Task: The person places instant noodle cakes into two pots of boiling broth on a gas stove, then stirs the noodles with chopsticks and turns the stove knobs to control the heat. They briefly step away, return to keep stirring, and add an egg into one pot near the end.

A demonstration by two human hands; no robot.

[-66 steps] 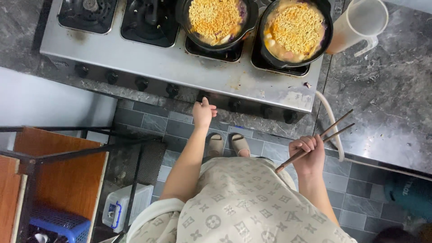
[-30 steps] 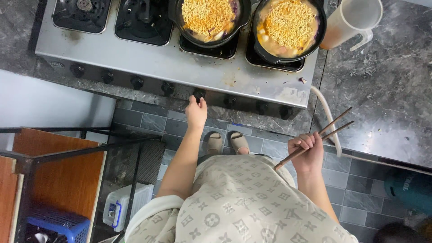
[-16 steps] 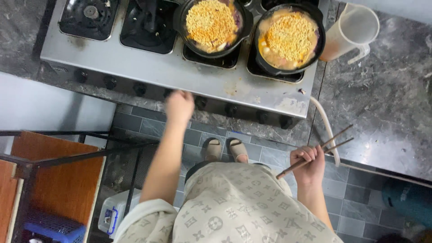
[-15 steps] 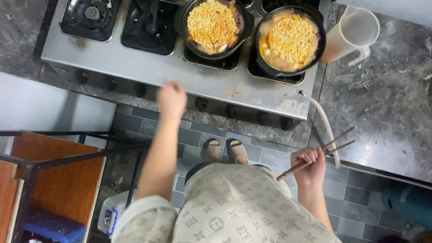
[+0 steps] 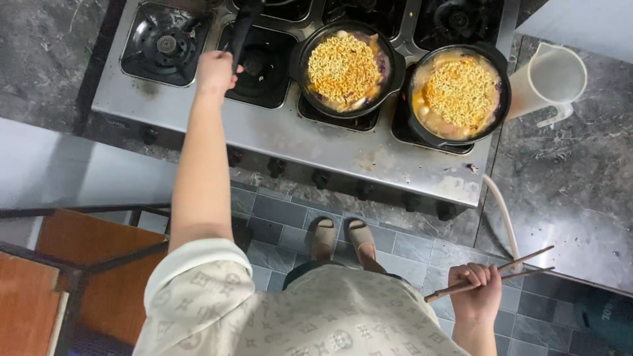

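Black pan handle point(image 5: 242, 29) inside left hand point(image 5: 215, 69) grip

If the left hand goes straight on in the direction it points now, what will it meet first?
The left hand already closes on a black handle leading up and away; following that line, it would probably meet the pan at the top edge, mostly out of view.

Home kitchen — steel gas stove point(image 5: 290, 135), two noodle pans point(image 5: 345, 67), marble counter point(image 5: 573, 165), tiled floor point(image 5: 409, 247)

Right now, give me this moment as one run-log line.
left hand: gripping black handle over stove | right hand: holding chopsticks, low, off stove | two pans of noodles on burners
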